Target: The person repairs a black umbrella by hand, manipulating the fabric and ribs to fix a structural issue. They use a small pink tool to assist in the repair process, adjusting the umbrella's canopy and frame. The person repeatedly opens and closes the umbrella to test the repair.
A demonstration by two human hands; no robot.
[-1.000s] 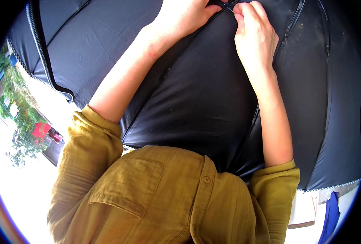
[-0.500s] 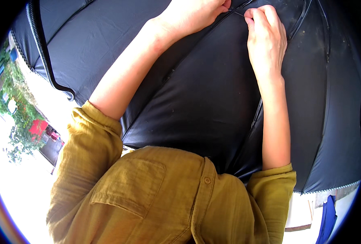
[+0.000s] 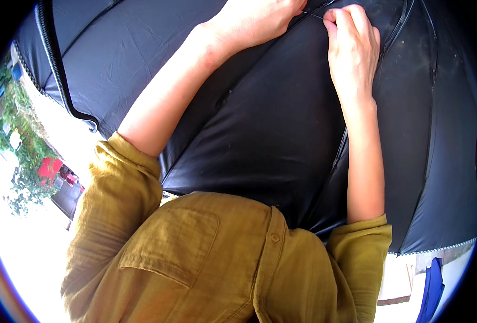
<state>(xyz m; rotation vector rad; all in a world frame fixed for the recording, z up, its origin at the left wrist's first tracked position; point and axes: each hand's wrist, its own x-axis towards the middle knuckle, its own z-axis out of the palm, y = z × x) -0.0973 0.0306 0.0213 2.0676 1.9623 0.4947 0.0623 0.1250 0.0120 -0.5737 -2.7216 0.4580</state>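
The black underside of an open umbrella (image 3: 270, 129) spreads across the view in front of me, its panels divided by thin dark ribs (image 3: 225, 98). Near the top edge, a thin dark thread (image 3: 315, 16) stretches over the short gap between my hands. Its left end runs to the pinched fingertips of my left hand (image 3: 260, 21), which the frame's upper edge partly cuts off. My right hand (image 3: 353, 56) pinches the other end between thumb and forefinger, its remaining fingers curled. Both hands are close to a rib and the black fabric.
A black cord-like loop (image 3: 55, 64) hangs at the upper left, above the umbrella's checkered edge. Beyond that edge are green plants (image 3: 31, 124) and a red patch (image 3: 50, 168). Blue cloth (image 3: 431, 290) shows at the lower right. My olive shirt fills the lower middle.
Both hands stay nearly in place with the thread between them. My right hand has shifted very slightly, its fingers a little higher.
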